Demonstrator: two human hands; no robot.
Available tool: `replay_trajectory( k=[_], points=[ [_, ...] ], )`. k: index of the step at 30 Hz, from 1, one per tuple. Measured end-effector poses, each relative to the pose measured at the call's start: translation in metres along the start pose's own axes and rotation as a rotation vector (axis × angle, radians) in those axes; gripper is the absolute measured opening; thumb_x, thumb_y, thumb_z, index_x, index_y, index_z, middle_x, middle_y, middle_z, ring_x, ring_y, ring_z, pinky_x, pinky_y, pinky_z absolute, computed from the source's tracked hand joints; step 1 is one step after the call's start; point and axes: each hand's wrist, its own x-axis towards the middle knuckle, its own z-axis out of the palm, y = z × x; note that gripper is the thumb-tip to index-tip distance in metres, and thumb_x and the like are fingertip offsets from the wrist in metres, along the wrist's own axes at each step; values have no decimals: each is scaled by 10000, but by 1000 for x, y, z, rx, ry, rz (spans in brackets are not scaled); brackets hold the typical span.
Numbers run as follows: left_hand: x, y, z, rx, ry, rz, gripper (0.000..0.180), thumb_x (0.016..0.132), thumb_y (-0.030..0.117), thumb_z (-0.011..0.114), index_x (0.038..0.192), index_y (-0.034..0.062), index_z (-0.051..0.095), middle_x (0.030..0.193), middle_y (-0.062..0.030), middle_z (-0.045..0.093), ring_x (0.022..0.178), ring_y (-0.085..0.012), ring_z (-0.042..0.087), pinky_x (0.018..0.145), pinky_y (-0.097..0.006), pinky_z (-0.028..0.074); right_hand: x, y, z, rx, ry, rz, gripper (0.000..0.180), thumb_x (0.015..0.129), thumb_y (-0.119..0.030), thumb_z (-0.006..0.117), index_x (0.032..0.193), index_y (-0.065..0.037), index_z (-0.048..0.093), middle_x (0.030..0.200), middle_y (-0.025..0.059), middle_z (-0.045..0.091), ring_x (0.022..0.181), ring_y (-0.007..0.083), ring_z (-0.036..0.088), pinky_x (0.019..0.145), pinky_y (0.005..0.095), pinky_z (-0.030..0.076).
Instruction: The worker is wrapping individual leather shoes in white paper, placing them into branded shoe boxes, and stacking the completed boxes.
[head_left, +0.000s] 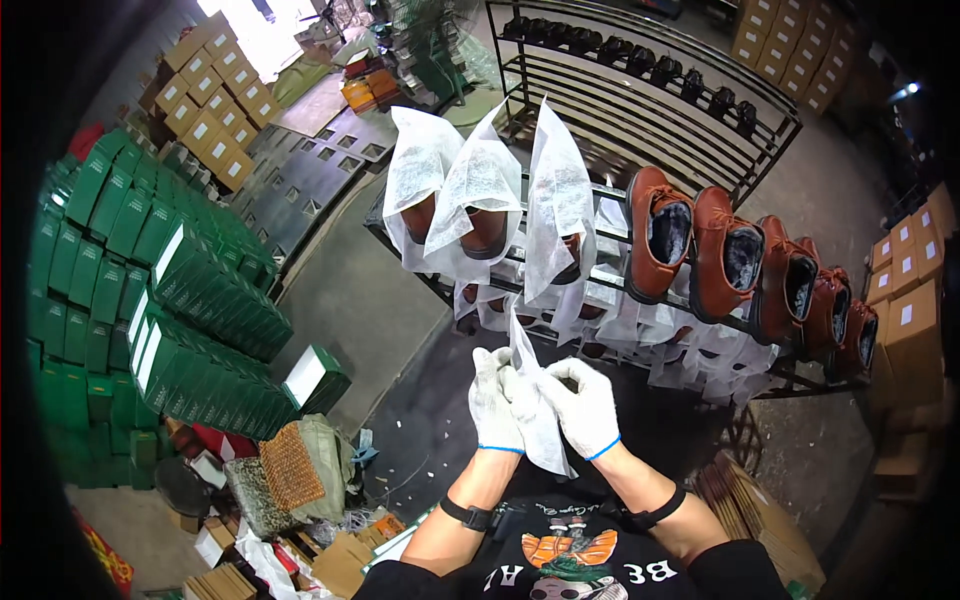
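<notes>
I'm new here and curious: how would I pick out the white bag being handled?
Start from the row of uncovered brown shoes right of centre. Below and left of it, the gloved left hand and right hand hold a narrow white bag. Unlike the shoe-filled bags above, it is handheld, with no shoe visible inside.

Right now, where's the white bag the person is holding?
In the head view, the white bag is just below the middle, between the left hand and right hand, below and left of the leftmost uncovered brown shoe.
</notes>
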Motion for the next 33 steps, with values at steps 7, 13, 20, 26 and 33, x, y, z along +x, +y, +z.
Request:
replay_trajectory(
  k=[7, 13, 20, 26, 33],
  points=[
    [-28, 2, 23, 873, -247, 318, 320, 1087, 303, 718, 1203, 6, 743, 852, 6, 693, 754, -62, 607, 671, -249, 500, -16, -19, -30, -280, 56, -324, 119, 932, -105, 818, 948, -13, 745, 873, 118, 725, 766, 221, 724, 717, 351, 564],
    [-33, -15, 30, 921, -119, 418, 218, 1060, 153, 691, 1077, -37, 796, 869, 6, 724, 758, -53, 606, 678, -251, 485, -25, -11, -63, -166, 287, -86, 123, 947, -100, 805, 954, 15, 762, 831, 53, 728, 785, 89, 663, 715, 298, 530],
    [-21, -27, 17, 1119, -13, 658, 208, 1055, 104, 643, 1051, -58, 775, 848, -36, 741, 764, -99, 639, 715, -287, 519, 6, -14, -155, -602, 592, -426, 129, 907, -80, 798, 885, -2, 697, 794, 144, 696, 735, 292, 706, 724, 397, 556],
    [-30, -36, 13, 1167, 71, 762, 193, 1046, 104, 657, 1047, -50, 775, 838, -81, 756, 782, -118, 665, 734, -307, 533, 44, -90, -163, -784, 264, -431, 444, 890, -256, 811, 1265, -61, 673, 1362, 193, 654, 1277, 381, 657, 1088, 471, 546],
    [-33, -56, 11, 1220, 13, 756, 192, 1060, 139, 680, 1020, -39, 740, 804, -69, 712, 745, -115, 655, 714, -316, 537, 139, -64, -167, -1264, 76, -395, 347, 1027, -415, 677, 1112, -81, 717, 1138, 152, 720, 1089, 391, 722, 922, 493, 587]
  ],
)
